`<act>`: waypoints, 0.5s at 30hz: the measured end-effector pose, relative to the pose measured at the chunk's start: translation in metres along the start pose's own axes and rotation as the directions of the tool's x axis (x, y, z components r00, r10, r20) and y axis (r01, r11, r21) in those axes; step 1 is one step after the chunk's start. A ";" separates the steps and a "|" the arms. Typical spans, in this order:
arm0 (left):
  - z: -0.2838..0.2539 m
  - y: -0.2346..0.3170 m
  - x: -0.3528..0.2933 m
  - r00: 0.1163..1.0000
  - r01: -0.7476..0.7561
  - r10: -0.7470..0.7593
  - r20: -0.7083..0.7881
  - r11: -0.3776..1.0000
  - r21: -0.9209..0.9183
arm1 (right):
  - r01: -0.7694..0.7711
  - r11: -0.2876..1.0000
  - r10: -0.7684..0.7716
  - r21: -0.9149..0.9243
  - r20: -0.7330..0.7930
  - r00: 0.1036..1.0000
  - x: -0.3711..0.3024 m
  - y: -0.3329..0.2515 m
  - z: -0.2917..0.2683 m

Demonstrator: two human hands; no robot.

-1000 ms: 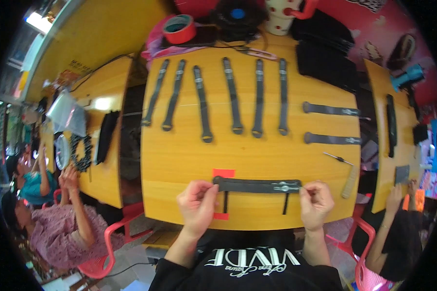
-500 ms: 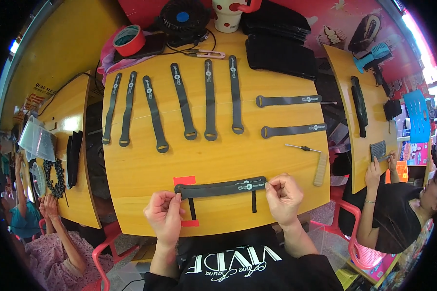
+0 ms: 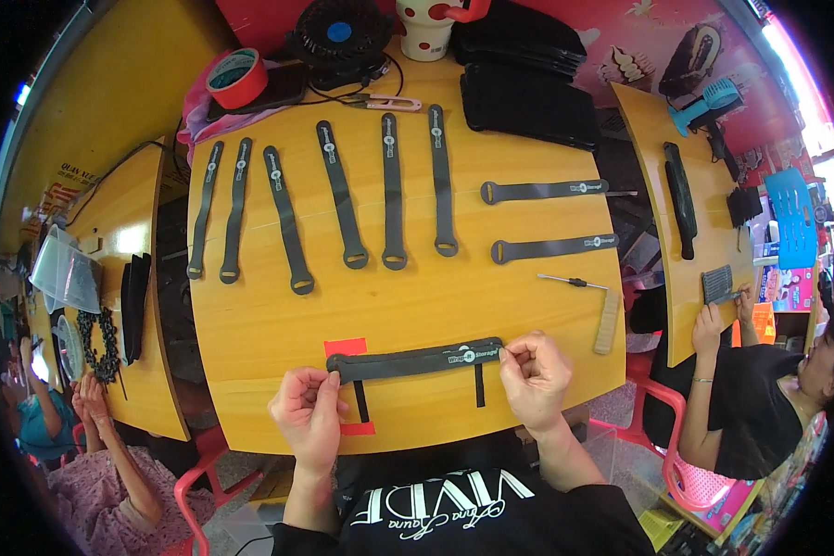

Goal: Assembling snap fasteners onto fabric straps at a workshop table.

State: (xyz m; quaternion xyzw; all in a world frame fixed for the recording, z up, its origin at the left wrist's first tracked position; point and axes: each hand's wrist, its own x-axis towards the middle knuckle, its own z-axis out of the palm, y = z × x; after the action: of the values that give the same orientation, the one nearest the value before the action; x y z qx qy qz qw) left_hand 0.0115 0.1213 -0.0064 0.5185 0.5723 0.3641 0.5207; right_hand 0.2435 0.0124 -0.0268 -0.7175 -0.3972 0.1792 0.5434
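Centrally, a yellow table (image 3: pixel 417 306) occupies the frame, a black stack (image 3: pixel 528 107) toward the upper right. At lower centre, a grey strap (image 3: pixel 398 364) stretches sideways, its ends pinched between thumb and fingers by my left hand (image 3: pixel 308 417) and right hand (image 3: pixel 536 380). Black strips (image 3: pixel 480 387) and red tape (image 3: pixel 360 430) show just below it.

Grey straps (image 3: pixel 408 364) and the black shirt (image 3: pixel 463 537) bear white lettering (image 3: pixel 428 503); the yellow wall (image 3: pixel 120 83) seemingly carries writing (image 3: pixel 79 173).
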 end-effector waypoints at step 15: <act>-0.003 -0.003 -0.001 1.000 -0.017 0.017 0.016 1.000 0.024 | -0.027 0.999 0.027 -0.024 0.002 1.000 0.001 -0.003 0.001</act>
State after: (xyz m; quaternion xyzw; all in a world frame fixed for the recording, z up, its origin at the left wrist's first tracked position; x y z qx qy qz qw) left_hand 0.0084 0.1204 -0.0085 0.5323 0.5681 0.3576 0.5158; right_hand 0.2423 0.0137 -0.0243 -0.7289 -0.3903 0.1828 0.5319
